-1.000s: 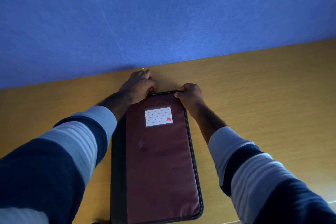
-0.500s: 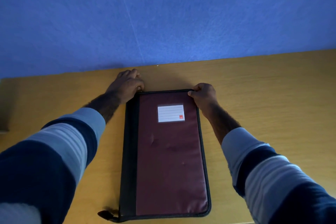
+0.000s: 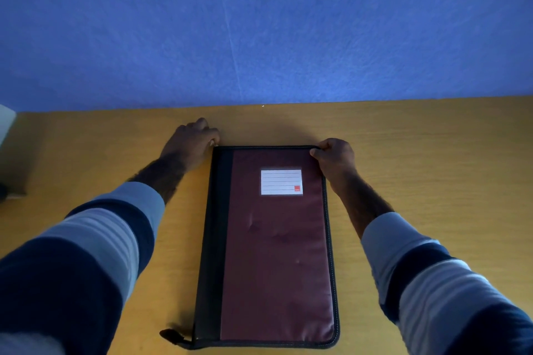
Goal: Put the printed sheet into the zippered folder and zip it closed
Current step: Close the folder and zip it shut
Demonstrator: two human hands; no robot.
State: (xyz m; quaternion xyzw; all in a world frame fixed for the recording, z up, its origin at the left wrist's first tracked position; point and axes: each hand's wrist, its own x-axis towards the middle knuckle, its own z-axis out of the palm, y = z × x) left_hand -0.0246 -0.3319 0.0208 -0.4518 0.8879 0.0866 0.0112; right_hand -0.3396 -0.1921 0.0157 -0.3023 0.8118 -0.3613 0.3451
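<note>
Only one view here, the head camera, looking down over both arms. The zippered folder lies flat and closed on the wooden surface, long side running away from the person. It's maroon fabric with a black spine strip down its left edge and black zipper trim round the rest. A white lined label with a small red square sits on the cover, near the folder's far end and a bit toward its right side. A dark pull tab sticks out at the folder's near left corner, resting on the surface.

The left hand is at the folder's far left corner, curled up, fingers bunched tight against that corner. Looks like something small and pale is pinched right there, but it's too tiny to tell what, so I can't say what it's holding. The right hand is at the folder's far right corner, fingers closed narrow around the edge of the trim, gripping the folder itself.

The printed sheet isn't visible anywhere, can't tell if it's inside. Both arms have striped sleeves in dark and light blue, pushed up off the wrists. Beyond the folder's far end the surface meets a blue wall. A pale object pokes in at the frame edge, well left of the folder.
</note>
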